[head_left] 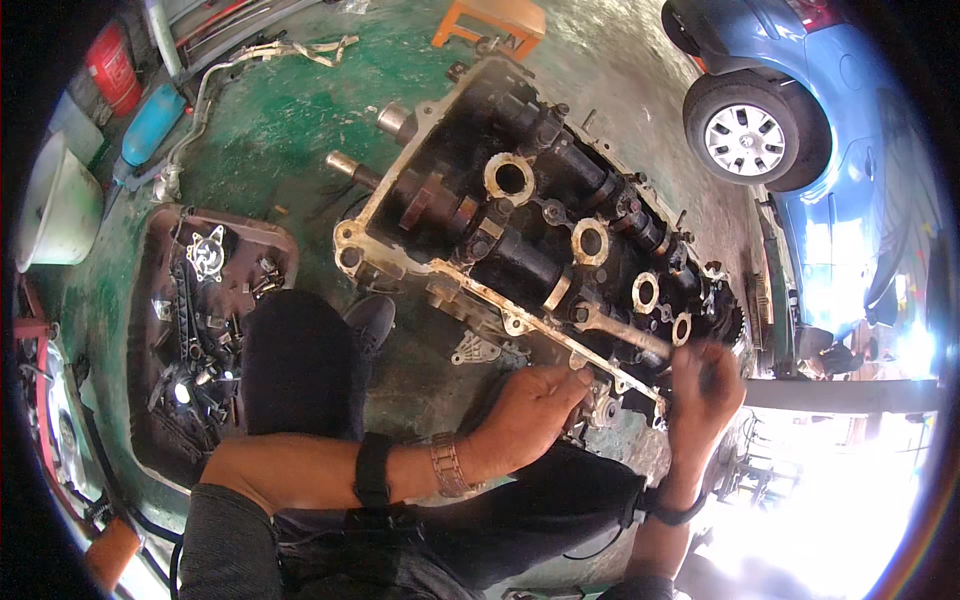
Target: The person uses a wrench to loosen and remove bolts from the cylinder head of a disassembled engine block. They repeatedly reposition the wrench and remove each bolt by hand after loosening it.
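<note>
An engine cylinder head point(440, 180) lies tilted diagonally before me, showing two dark camshafts point(510, 255) and several pale round rings. A wrench point(630, 335) sits at a fitting on the nearer shaft, with my right hand point(705, 390), slightly blurred, closed around its handle. My left hand point(540, 405) is closed with thumb and fingertips at the head's lower edge; what they pinch is hidden. Just beyond those fingers is a metal housing point(598, 408), and a loose bracket point(475, 350) lies on the floor beside the head.
A brown parts tray point(150, 330) is at left by my dark-clad leg. Behind it are a white bucket point(60, 205), blue cylinder point(150, 125), red extinguisher point(112, 70) and pipework. An orange stool point(485, 25) stands behind the engine. A blue car point(840, 230) occupies the right.
</note>
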The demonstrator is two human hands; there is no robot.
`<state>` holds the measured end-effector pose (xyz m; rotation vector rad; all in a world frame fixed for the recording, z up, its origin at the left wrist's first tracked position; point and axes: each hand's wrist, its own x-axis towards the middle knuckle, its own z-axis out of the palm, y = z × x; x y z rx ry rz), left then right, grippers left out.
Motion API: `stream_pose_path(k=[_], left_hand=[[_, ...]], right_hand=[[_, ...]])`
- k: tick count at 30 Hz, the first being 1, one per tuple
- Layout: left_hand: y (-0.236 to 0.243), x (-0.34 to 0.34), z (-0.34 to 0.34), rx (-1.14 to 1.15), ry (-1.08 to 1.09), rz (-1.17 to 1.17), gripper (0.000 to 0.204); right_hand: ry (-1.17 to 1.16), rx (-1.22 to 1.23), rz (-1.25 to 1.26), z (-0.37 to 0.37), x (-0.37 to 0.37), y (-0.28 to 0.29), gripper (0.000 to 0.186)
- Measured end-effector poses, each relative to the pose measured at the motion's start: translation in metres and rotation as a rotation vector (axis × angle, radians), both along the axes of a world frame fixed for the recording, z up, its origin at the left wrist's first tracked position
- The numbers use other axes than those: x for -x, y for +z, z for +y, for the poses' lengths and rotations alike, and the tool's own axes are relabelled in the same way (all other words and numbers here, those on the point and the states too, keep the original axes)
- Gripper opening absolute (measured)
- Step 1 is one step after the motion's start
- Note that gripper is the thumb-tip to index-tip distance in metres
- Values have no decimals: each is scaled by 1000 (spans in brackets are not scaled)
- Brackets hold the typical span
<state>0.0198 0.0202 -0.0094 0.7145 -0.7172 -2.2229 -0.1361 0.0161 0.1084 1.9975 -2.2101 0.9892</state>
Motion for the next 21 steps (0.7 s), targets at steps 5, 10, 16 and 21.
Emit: stream_pose_path(k=[5, 10, 16, 21], left_hand=[[-5, 0, 2, 32, 11, 33, 29], [-8, 4, 4, 37, 106, 168, 27], [-7, -1, 0, 38, 98, 177, 28], [-5, -3, -4, -96, 63, 163, 28]], right_hand=[[476, -195, 405, 50, -26, 2, 37], [634, -324, 346, 47, -61, 7, 41], [645, -453, 272, 35, -81, 21, 52], [764, -454, 247, 24, -83, 22, 58]])
